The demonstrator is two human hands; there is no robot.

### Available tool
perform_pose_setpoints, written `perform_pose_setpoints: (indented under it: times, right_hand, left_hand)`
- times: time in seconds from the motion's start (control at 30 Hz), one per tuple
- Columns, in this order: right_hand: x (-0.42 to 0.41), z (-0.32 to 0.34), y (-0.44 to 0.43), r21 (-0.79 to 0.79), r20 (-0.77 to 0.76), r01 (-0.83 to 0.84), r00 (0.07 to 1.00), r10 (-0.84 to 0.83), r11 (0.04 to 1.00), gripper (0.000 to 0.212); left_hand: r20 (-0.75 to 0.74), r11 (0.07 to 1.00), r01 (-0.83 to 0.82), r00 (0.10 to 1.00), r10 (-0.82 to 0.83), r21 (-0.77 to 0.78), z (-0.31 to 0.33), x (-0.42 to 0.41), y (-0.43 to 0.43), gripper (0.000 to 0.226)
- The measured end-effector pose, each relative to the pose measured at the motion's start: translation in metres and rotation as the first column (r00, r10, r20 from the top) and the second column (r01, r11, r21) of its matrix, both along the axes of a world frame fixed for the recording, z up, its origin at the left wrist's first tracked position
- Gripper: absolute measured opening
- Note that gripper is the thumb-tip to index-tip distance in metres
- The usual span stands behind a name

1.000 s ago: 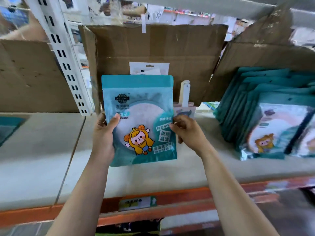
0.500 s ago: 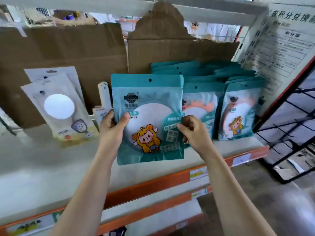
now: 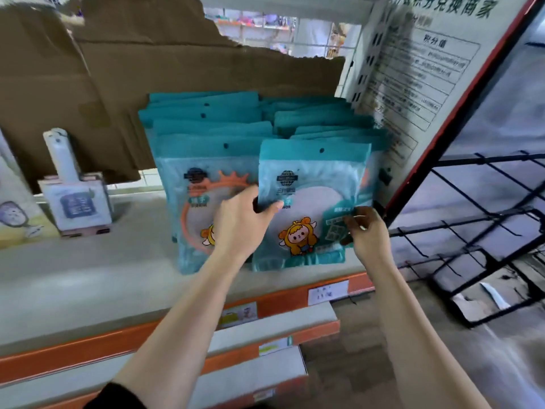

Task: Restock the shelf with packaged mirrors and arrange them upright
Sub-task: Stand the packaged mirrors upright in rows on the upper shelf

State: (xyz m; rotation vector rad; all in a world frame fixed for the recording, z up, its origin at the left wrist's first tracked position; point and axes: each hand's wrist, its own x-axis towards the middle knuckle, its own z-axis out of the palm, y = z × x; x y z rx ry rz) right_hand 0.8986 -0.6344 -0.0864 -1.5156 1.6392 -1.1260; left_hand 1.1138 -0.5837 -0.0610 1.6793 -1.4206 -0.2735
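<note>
Centre of frame: a teal mirror pack [image 3: 312, 178] held upright at the front of the right-hand row [image 3: 318, 119] of like packs on the shelf [image 3: 88, 276]. Its lower edge is level with the shelf board; whether it touches cannot be told.

Left hand [image 3: 239, 222]: fingers curled round the pack's left edge, thumb across the printed face. Right hand [image 3: 365, 231]: fingertips pinching the pack's lower right edge.

Left of the held pack: a second row, whose front pack [image 3: 200, 202] shows an orange-rimmed mirror and stands upright, partly covered by the left hand.

Behind both rows: torn cardboard [image 3: 147, 69]. Left of frame: a boxed, white-handled item [image 3: 76, 199], standing apart from the packs. Upper right: a printed sign [image 3: 427, 69] in a red frame, just beside the right-hand row. Lower right: a black wire rack [image 3: 486, 231].
</note>
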Motion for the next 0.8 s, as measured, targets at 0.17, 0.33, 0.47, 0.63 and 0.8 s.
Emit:
perform_pose_setpoints:
  times: [0.17, 0.33, 0.47, 0.63, 0.8]
  right_hand:
    - [-0.035, -0.006, -0.022, 0.036, -0.064, 0.077, 0.995, -0.075, 0.996, 0.013]
    - [-0.052, 0.002, -0.046, 0.057, -0.054, 0.149, 0.988, -0.146, 0.987, 0.011]
    - [-0.059, 0.002, -0.055, 0.039, -0.059, 0.185, 0.981, -0.182, 0.982, 0.022]
    - [-0.051, -0.004, -0.055, 0.039, -0.045, 0.210, 0.977, -0.208, 0.977, 0.028]
    - [-0.048, -0.010, -0.048, 0.043, -0.042, 0.197, 0.980, -0.195, 0.979, 0.035]
  left_hand:
    - [0.075, 1.000, -0.019, 0.997, 0.019, -0.002, -0.003, -0.049, -0.025, 0.030]
    - [0.018, 1.000, -0.025, 1.000, 0.025, 0.014, -0.002, -0.073, -0.040, 0.024]
    - [0.015, 0.999, -0.032, 0.999, 0.032, 0.006, -0.005, -0.087, -0.040, 0.029]
    - [0.014, 0.999, -0.040, 0.999, 0.040, 0.010, -0.009, -0.089, -0.037, 0.037]
    - [0.035, 0.999, -0.025, 0.999, 0.024, 0.026, -0.009, -0.089, -0.033, 0.038]
